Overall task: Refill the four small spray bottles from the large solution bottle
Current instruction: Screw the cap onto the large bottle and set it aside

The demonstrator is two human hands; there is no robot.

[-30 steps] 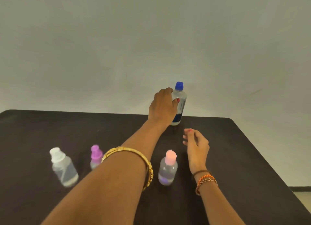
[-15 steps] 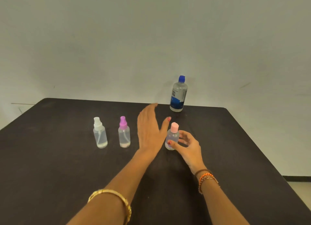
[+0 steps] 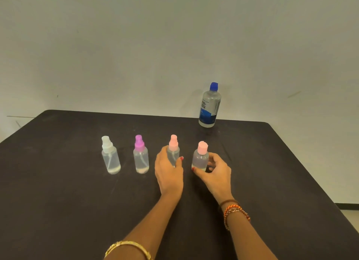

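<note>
- Centrally, left hand (image 3: 169, 174) wraps the pink-topped spray bottle (image 3: 173, 152); right hand (image 3: 214, 172) pinches the pink-capped bottle (image 3: 201, 158).
- Purple-topped bottle (image 3: 141, 158) and white-topped bottle (image 3: 110, 158) stand left.
- Solution bottle (image 3: 209, 108) upper right, capped.
- Risk: light, narrow bottles may tip if nudged sideways.

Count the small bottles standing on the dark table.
4, in one row: small clear white-capped spray bottle far left, purple-capped bottle beside it, slim pink-capped bottle in the left hand, wide pink-capped bottle in the right hand. None seems hidden.
</note>
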